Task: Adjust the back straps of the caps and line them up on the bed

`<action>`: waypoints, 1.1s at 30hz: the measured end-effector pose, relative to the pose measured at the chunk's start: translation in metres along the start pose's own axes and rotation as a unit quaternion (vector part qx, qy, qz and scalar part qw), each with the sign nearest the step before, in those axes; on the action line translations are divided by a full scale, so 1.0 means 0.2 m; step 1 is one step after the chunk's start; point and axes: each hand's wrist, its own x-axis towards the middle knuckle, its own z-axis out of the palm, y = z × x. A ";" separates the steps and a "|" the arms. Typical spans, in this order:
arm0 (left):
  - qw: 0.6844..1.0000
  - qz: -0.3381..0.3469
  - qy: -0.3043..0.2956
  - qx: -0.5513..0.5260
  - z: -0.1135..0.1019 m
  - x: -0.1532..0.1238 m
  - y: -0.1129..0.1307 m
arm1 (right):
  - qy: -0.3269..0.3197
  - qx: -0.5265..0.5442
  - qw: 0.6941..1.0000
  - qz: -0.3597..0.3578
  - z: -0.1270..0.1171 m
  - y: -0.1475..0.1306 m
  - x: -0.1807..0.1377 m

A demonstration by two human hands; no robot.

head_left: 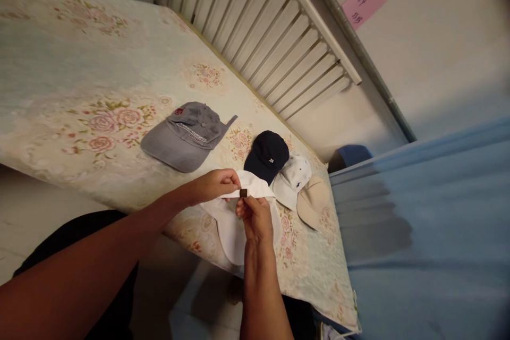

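Observation:
A white cap lies at the near edge of a floral mattress. My left hand pinches the cap's back strap. My right hand pinches the same strap at its small dark buckle. Both hands are closed on the strap, just above the cap. Beyond them lie a navy cap, a white patterned cap and a beige cap in an overlapping row. A grey cap rests apart to the left.
A slatted metal bed rail stands along the mattress's far edge. A pink note is stuck on the wall. A blue curtain or sheet fills the right side. Pale floor shows below the mattress.

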 end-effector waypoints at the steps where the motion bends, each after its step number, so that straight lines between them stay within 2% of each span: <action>1: 1.000 -0.001 -0.002 0.003 0.00 0.00 0.00 | 0.000 0.000 1.000 -0.002 0.00 0.00 0.00; 9: 1.000 0.025 0.011 -0.008 0.01 0.03 -0.05 | 0.007 -0.010 1.000 0.002 0.02 0.03 0.00; 15: 0.999 0.042 0.029 0.020 0.01 0.01 -0.02 | -0.004 -0.006 1.000 -0.003 0.02 0.02 0.01; 19: 0.997 0.042 0.017 0.057 -0.01 -0.01 0.00 | -0.004 -0.002 1.000 -0.012 0.00 0.00 0.01; 24: 0.999 0.032 0.007 0.039 -0.01 0.00 -0.02 | -0.008 -0.005 1.000 -0.014 0.01 0.00 0.01; 33: 0.995 0.060 0.043 0.060 0.00 0.00 -0.01 | 0.001 -0.011 1.000 -0.007 0.02 0.02 0.01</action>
